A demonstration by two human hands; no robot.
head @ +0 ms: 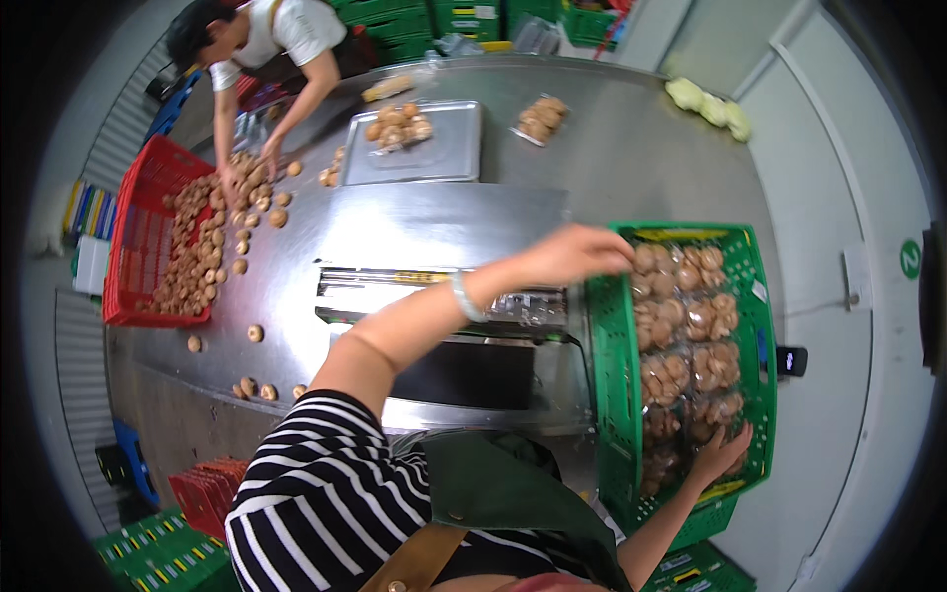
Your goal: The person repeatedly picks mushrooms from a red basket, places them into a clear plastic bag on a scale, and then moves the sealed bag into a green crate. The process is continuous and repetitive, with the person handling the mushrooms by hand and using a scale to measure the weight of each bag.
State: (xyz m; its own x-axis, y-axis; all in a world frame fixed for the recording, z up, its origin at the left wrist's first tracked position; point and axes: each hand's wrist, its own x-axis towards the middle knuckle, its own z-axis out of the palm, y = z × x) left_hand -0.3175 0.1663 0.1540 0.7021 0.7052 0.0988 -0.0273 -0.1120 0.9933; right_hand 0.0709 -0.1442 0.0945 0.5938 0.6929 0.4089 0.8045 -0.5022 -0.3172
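Note:
A green plastic crate [618, 355] holds two rows of film-wrapped trays of brown mushrooms [714, 366]. My left hand [584, 255], blurred, with a pale bracelet at the wrist, is beside the crate's far left corner, its fingertips close to the rim; whether they touch it is unclear. At the crate's near right end, my right hand [723, 453] rests with spread fingers over the nearest packs. Below my left forearm lies a tray-wrapping machine [444, 296] with a dark plate [466, 374]. More mushrooms in a wrapped pack [542, 118] sit on the steel table [621, 170].
Across the table a co-worker [274, 44] reaches into loose mushrooms spilling from a red crate [126, 251]. A metal scale platform [451, 144] bears a mushroom pack. Loose mushrooms [255, 333] dot the left side. Stacked green crates [392, 29] stand behind; a wall is at right.

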